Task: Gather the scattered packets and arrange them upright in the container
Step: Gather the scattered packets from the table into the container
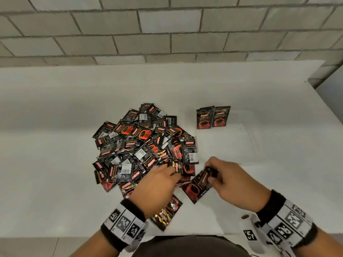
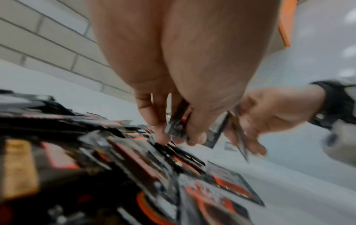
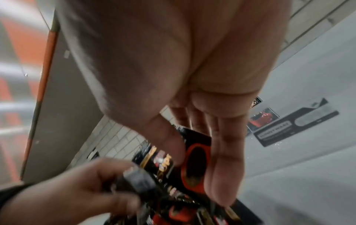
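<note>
A heap of black-and-red coffee packets (image 1: 141, 149) lies mid-table. To its right stands a clear plastic container (image 1: 243, 143), with a few packets upright (image 1: 213, 117) at its far left end. My left hand (image 1: 176, 175) is at the heap's near right edge and pinches one packet (image 2: 179, 120) between thumb and fingers. My right hand (image 1: 211, 173) hovers in front of the container and holds a packet (image 3: 194, 161) between thumb and fingers. Directly under it a flat packet (image 1: 194, 190) lies on the table. How many packets the right hand holds is blurred.
A loose packet (image 1: 166, 214) lies by my left wrist near the table's front edge (image 1: 55, 236). A brick wall (image 1: 167, 34) runs behind the white table. The container's label (image 3: 296, 126) shows in the right wrist view. Bare tabletop lies left of the heap.
</note>
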The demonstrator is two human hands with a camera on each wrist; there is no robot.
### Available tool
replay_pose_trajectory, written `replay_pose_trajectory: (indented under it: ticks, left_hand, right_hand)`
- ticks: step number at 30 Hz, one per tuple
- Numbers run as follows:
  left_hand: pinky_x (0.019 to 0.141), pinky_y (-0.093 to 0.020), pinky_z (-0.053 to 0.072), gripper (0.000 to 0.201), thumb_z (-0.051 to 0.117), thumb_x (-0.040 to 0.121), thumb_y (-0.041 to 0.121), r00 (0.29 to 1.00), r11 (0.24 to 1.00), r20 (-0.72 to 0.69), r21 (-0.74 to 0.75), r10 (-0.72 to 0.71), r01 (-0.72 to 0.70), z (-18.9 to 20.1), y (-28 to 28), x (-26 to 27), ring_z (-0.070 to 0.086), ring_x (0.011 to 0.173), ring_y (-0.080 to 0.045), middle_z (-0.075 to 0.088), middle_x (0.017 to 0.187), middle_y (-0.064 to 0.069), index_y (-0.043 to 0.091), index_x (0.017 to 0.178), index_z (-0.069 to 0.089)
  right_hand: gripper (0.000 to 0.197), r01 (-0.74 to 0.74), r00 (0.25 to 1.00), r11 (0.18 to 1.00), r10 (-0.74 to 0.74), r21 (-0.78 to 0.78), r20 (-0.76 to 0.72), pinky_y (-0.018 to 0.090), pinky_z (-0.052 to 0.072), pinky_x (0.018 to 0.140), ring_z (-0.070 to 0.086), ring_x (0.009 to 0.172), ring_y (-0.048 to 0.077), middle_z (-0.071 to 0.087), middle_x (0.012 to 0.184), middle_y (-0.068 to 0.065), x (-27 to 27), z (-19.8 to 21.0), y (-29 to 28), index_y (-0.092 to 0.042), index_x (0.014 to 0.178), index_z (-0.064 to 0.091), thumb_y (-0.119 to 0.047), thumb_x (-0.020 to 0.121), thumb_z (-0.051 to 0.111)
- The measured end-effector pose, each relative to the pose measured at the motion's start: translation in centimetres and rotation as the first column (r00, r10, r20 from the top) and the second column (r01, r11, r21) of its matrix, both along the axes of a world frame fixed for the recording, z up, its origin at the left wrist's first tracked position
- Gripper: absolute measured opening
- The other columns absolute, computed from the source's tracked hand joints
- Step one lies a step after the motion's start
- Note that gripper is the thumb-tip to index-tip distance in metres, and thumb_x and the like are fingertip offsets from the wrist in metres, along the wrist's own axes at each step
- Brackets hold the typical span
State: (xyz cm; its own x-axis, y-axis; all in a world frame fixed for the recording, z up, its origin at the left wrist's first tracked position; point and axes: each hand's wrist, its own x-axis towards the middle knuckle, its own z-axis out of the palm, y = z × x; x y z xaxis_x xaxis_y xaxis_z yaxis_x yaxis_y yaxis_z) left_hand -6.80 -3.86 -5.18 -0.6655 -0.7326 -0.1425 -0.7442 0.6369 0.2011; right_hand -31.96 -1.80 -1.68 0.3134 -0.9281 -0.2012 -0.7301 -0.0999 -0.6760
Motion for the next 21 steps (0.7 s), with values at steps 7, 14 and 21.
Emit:
replay_pose_trajectory:
  ticks: [7,14,21]
  left_hand:
    - [0.067,-0.020,0.046,0.014,0.061,0.100,0.043,0.921,0.897,-0.253,0.404,0.296,-0.177,4.6,1.6,4.4,0.056,0.077,0.002,0.060,0.089,0.019,0.039,0.110,0.050]
    - [0.099,-0.033,0.039,0.009,0.070,0.079,0.027,0.992,0.941,0.011,0.319,-0.127,0.116,1.3,3.6,2.5,0.036,0.123,-0.009,0.044,0.140,0.017,0.031,0.081,0.062]
    - [0.080,-0.029,0.035,0.025,0.059,0.077,0.001,0.993,0.979,-0.041,0.165,-0.111,0.117,0.7,2.6,1.0,0.043,0.095,-0.015,0.049,0.097,0.006,0.024,0.082,0.050]
  right_hand:
    - [0.072,-0.276,0.845,0.956,0.292,0.102,-0.449,0.041,0.055,0.077,0.065,0.097,0.025,0.062,0.119,-0.004,1.5,-3.1,-0.3,-0.041,0.152,0.024,-0.019,0.091,0.056]
    - [0.037,-0.334,0.706,0.940,0.301,0.075,-0.641,0.035,0.042,0.055,0.057,0.080,0.026,0.039,0.121,0.000,3.1,-2.0,-0.8,-0.019,0.118,0.048,-0.014,0.084,0.062]
    - [0.031,-0.238,0.889,0.967,0.254,0.090,-0.382,0.039,0.051,0.075,0.058,0.083,0.020,0.061,0.097,-0.006,2.4,0.1,-1.4,-0.031,0.112,0.044,-0.027,0.090,0.065]
